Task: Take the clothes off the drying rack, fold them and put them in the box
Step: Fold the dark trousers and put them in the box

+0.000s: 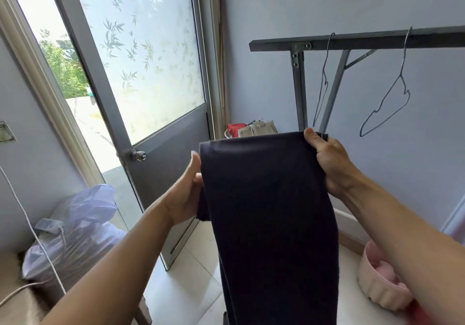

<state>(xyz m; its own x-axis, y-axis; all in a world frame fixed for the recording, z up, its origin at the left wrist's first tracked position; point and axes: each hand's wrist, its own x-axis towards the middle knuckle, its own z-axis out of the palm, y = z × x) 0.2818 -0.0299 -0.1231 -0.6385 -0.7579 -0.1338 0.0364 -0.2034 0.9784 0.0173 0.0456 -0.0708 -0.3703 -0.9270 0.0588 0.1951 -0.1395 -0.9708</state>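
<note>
**Both hands hold a dark garment up in front of the drying rack**

Both arms reach forward and upward from the lower corners of the view, bare to the elbow. The right hand (327, 158) is raised highest, its thumb on the near face of the cloth and its fingers curled behind, pinching the top right corner of the dark navy garment (269, 211). The left hand (187, 188) sits lower along the garment's left edge, thumb pointing up beside the top left corner, palm turned inward; its fingers go behind the fabric, where their grip cannot be seen fully, though the cloth bunches against the palm.

The garment hangs between the two hands, its top edge stretched nearly level, tilting slightly up toward the right hand. Below that it falls as one long, narrow, folded length to the bottom edge of the view. The fabric is plain, matte and smooth, with no visible print.

Behind the right hand stands the grey metal drying rack (352, 41), its top bar carrying two bare wire hangers (385, 105). A pink basket (377, 287) sits on the tiled floor under the right forearm. A glass-panelled door (151, 73) stands open at left, with a white plastic bag (80, 224) near its foot.
</note>
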